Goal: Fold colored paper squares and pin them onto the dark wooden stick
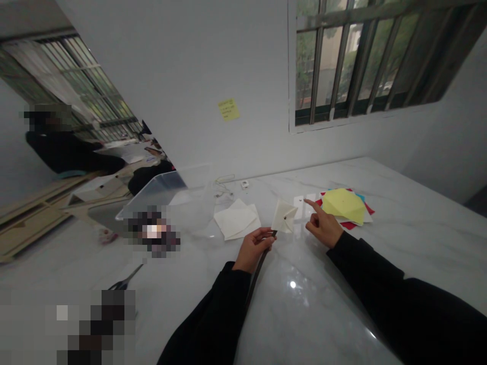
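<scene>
My left hand (254, 248) is closed, thumb and fingers pinching the end of a long dark brown strip (260, 263) that trails down toward me. Right at those fingertips is a small cream envelope (282, 215) with a dark dot on its flap; whether the fingers also grip its corner I cannot tell. My right hand (323, 226) holds nothing visible. Its index finger is stretched out beside a tiny reddish-brown piece (300, 200) on the table, while the other fingers curl in. Left of the envelope lie white envelopes (238, 220).
Yellow, red and blue paper envelopes (342, 205) are stacked at the right. A clear plastic bin (152, 190), scissors (122, 285) and a blurred-out item (154, 233) are on the left. Thin string (224, 187) lies near the wall. A seated person (72, 149) is farther left.
</scene>
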A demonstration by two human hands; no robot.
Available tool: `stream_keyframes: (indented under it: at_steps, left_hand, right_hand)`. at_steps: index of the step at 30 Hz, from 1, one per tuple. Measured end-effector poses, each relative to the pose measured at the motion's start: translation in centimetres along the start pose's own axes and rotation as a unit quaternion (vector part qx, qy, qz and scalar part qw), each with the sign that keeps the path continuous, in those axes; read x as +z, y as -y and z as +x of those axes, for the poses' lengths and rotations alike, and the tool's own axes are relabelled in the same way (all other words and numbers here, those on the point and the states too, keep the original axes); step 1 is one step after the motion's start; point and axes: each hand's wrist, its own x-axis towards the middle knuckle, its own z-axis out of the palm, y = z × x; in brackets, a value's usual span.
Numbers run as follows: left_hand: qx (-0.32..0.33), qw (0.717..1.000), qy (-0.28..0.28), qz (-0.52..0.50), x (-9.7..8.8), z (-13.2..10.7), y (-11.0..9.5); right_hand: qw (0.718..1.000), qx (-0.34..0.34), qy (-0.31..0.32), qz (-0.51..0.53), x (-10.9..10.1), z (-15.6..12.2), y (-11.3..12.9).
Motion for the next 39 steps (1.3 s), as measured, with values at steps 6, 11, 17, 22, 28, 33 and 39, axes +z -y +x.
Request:
stream_keyframes:
  at_steps: [6,11,17,22,28,33,39]
  left_hand:
    - [0.006,1.000,-0.001,0.025,0.0,-0.1,-0.4]
    - [0.009,1.000,-0.025,0.006,-0.4,0.2,-0.5]
    - [0.009,1.000,-0.012,0.001,-0.1,-0.1,-0.4]
    - [0.017,1.000,0.003,-0.011,0.1,-0.3,0.0]
    - [0.035,0.999,-0.029,-0.025,0.0,-0.2,0.1]
    - [0.021,0.998,-0.045,-0.047,-0.2,0.0,0.1]
    - [0.020,0.999,-0.018,-0.039,-0.2,-0.1,0.5]
  right_hand:
    - [0.985,-0.020,0.164,-0.055,0.4,-0.2,-0.3]
    - [0.981,-0.025,0.178,-0.078,0.9,-0.2,-0.7]
    - [0.995,0.011,0.098,-0.034,1.1,-0.3,-0.9]
    - [0.989,0.078,0.080,0.094,2.1,-0.8,-0.4]
    - [0.908,-0.011,0.374,0.190,2.5,-1.7,1.1]
    - [0.934,0.004,0.312,0.176,2.7,-1.6,0.6]
    - [0.956,0.116,0.145,0.227,2.3,-0.6,-0.6]
